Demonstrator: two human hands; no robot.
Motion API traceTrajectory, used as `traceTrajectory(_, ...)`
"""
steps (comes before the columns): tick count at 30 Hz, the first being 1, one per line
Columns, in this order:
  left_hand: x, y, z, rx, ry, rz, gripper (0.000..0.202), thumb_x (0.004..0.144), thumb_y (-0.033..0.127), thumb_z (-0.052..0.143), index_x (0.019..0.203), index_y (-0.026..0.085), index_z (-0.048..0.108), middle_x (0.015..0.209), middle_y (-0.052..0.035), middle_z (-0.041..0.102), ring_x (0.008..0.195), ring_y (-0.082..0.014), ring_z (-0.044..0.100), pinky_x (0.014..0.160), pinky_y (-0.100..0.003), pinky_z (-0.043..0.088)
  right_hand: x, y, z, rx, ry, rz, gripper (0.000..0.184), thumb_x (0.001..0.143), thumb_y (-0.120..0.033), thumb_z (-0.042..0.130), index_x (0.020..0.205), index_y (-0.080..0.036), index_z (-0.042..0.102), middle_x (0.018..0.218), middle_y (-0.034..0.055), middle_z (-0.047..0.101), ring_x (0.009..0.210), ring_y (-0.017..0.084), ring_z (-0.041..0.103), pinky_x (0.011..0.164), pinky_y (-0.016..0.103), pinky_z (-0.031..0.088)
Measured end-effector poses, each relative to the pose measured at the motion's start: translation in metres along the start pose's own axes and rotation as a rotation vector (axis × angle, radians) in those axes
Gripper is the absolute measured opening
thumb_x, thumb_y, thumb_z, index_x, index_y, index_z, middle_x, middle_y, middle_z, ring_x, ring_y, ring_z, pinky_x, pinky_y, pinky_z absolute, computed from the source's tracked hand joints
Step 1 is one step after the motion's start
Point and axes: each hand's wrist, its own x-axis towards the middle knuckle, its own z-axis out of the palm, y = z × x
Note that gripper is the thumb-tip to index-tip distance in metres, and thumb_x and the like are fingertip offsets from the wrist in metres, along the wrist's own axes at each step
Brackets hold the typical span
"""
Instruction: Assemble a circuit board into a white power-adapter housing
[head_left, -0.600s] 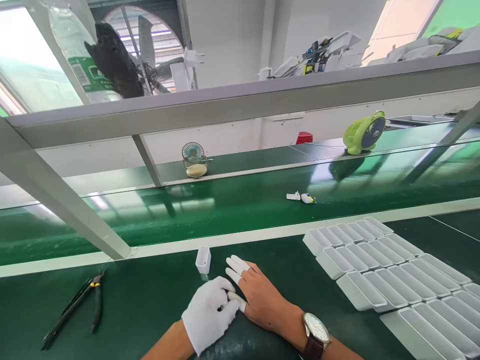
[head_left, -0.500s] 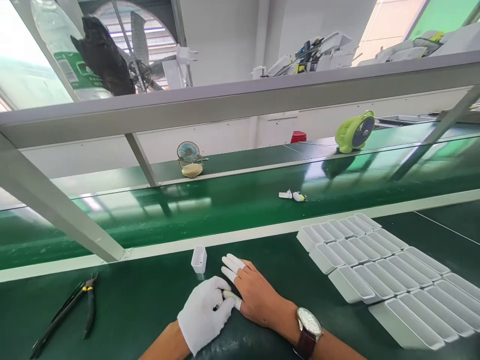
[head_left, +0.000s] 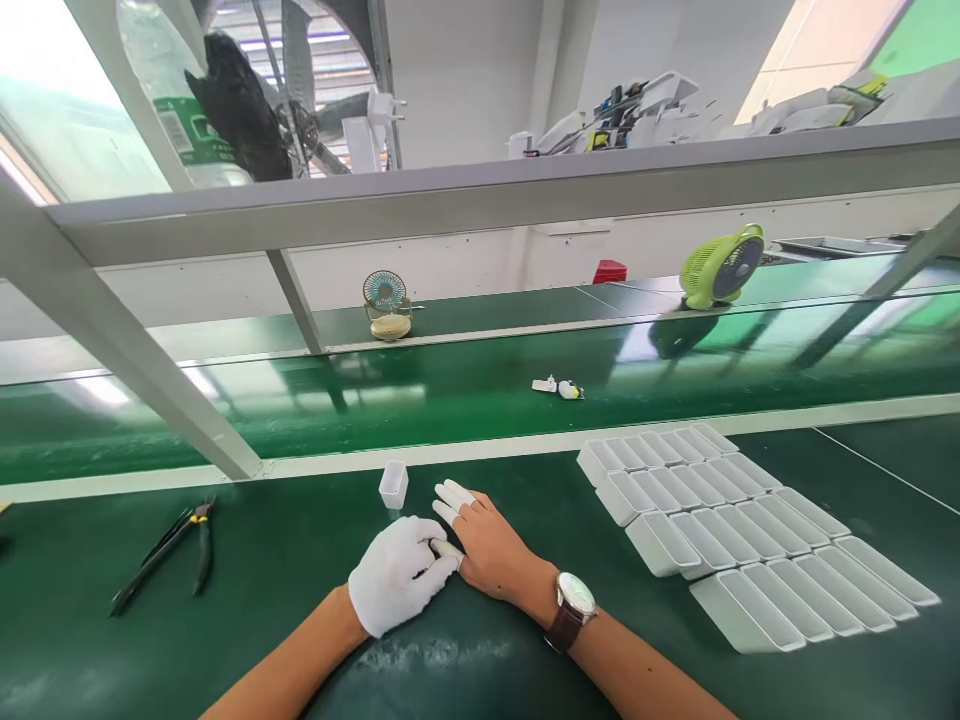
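A green work surface [head_left: 225, 640] is bounded at its far edge by a white rail [head_left: 525, 445], behind which a glossy green conveyor belt [head_left: 450, 400] is run. A grey overhead shelf [head_left: 480, 200] is carried on slanted grey struts [head_left: 150, 368]. A white wall [head_left: 465, 70] is seen behind. Daylight is admitted through a window [head_left: 60, 130] at the upper left, beside a large wall fan [head_left: 315, 80].

white glove [head_left: 396, 578], green bench [head_left: 300, 570], lime fan [head_left: 721, 266]

Left hand [head_left: 397, 578] hides most of right thumb [head_left: 450, 549].
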Motion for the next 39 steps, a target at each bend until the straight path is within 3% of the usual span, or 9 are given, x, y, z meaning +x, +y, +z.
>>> traceTrajectory(4,0.002,-0.010,-0.013,0.118,0.330,-0.040,0.012,0.087,0.031,0.066,0.092,0.021,0.069,0.111,-0.0110,0.065,0.102,-0.0247,0.066,0.090,-0.040,0.056,0.002,-0.001,0.003,-0.013,0.036,0.013,0.047,0.097,-0.031,0.051,0.138,-0.009,0.055,0.144,0.0185,0.055,0.144,0.031,0.039,0.116,0.046,0.034)
traceTrajectory(6,0.005,-0.020,-0.019,0.159,0.430,-0.199,0.040,0.081,0.034,0.073,0.116,0.020,0.064,0.128,-0.0150,0.059,0.121,-0.0319,0.058,0.101,-0.049,0.051,0.003,-0.002,0.004,-0.021,0.054,0.024,0.048,0.099,-0.037,0.051,0.137,-0.008,0.057,0.142,0.0191,0.057,0.143,0.031,0.040,0.115,0.046,0.035)
traceTrajectory(9,0.011,-0.039,-0.024,0.053,0.326,-0.480,0.074,0.077,0.036,0.074,0.143,0.021,0.045,0.144,-0.0159,0.050,0.132,-0.0353,0.050,0.109,-0.055,0.043,0.003,-0.004,0.004,-0.030,0.074,0.025,0.047,0.100,-0.039,0.048,0.134,-0.008,0.059,0.142,0.0193,0.057,0.142,0.031,0.042,0.114,0.046,0.036)
traceTrajectory(12,0.015,-0.055,-0.026,-0.235,0.120,-0.646,0.082,0.081,0.036,0.068,0.153,0.025,0.030,0.149,-0.0133,0.049,0.127,-0.0298,0.057,0.107,-0.047,0.047,0.003,-0.003,0.004,-0.030,0.093,0.023,0.048,0.101,-0.040,0.046,0.133,-0.008,0.059,0.143,0.0190,0.056,0.140,0.031,0.044,0.114,0.046,0.037)
traceTrajectory(19,0.016,-0.057,-0.027,-0.365,0.030,-0.765,0.076,0.079,0.041,0.065,0.148,0.019,0.040,0.131,-0.0099,0.065,0.120,-0.0273,0.063,0.102,-0.041,0.052,0.001,-0.002,0.006,-0.022,0.104,0.022,0.048,0.101,-0.040,0.047,0.136,-0.009,0.058,0.144,0.0185,0.055,0.142,0.030,0.042,0.114,0.046,0.036)
traceTrajectory(24,0.010,-0.053,-0.026,-0.370,0.038,-0.766,0.085,0.074,0.039,0.068,0.151,0.019,0.036,0.135,-0.0116,0.063,0.123,-0.0287,0.061,0.106,-0.043,0.048,0.001,0.002,0.004,0.000,0.114,0.004,0.046,0.101,-0.038,0.047,0.137,-0.012,0.057,0.141,0.0166,0.058,0.139,0.028,0.046,0.113,0.044,0.039)
traceTrajectory(27,0.008,-0.050,-0.026,-0.375,0.048,-0.765,0.088,0.072,0.038,0.069,0.151,0.018,0.035,0.136,-0.0127,0.061,0.126,-0.0303,0.059,0.105,-0.043,0.049,0.008,0.018,0.000,-0.002,0.123,0.182,0.044,0.098,-0.035,0.051,0.138,-0.016,0.057,0.140,0.0134,0.060,0.136,0.026,0.049,0.112,0.041,0.040)
traceTrajectory(35,0.006,-0.050,-0.022,-0.418,0.058,-0.767,0.081,0.069,0.038,0.074,0.144,0.022,0.047,0.135,-0.0105,0.062,0.119,-0.0301,0.063,0.098,-0.041,0.055,0.059,0.109,-0.026,-0.143,0.200,0.828,0.051,0.095,-0.031,0.051,0.138,-0.003,0.049,0.136,0.0250,0.056,0.133,0.035,0.049,0.109,0.047,0.037)
traceTrajectory(39,0.006,-0.053,-0.017,-0.406,0.082,-0.738,0.085,0.068,0.035,0.075,0.146,0.022,0.045,0.139,-0.0110,0.060,0.127,-0.0313,0.058,0.107,-0.044,0.048,0.087,0.140,-0.031,-0.156,0.223,1.005,0.044,0.096,-0.035,0.057,0.132,-0.010,0.054,0.134,0.0189,0.057,0.126,0.032,0.053,0.106,0.049,0.041)
